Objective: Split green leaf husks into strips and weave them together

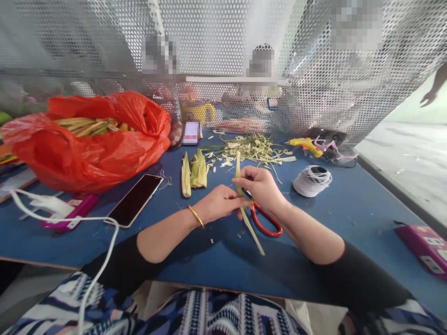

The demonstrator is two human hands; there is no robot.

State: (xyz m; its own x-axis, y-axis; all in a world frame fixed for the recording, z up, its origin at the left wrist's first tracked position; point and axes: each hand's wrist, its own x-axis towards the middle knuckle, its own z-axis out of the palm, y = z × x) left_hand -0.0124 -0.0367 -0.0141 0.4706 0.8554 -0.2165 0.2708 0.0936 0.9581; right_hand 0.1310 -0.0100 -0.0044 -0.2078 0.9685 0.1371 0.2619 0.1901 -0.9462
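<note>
Both hands meet over the middle of the blue table point(209, 260). My left hand point(223, 202), with a gold bangle at the wrist, is closed in a pinch on a long pale-green leaf strip point(252, 228). My right hand point(259, 184) pinches the same strip higher up; its upper end points away from me, its lower end toward me. Beneath the right hand lie red-handled scissors point(267, 225), their blades mostly hidden. A thin white thread runs from near the right hand to a spool of white thread point(312, 180). Two folded leaf bundles point(198, 170) lie beyond my left hand.
A red plastic bag point(115, 158) of leaf strips stands at left, near a phone point(136, 200) and a white cable point(113, 232). Leaf scraps point(251, 149) cover the back, beside a yellow glue gun point(307, 146). A purple power strip point(424, 244) lies right. Perforated metal panels point(216, 37) close off the far side.
</note>
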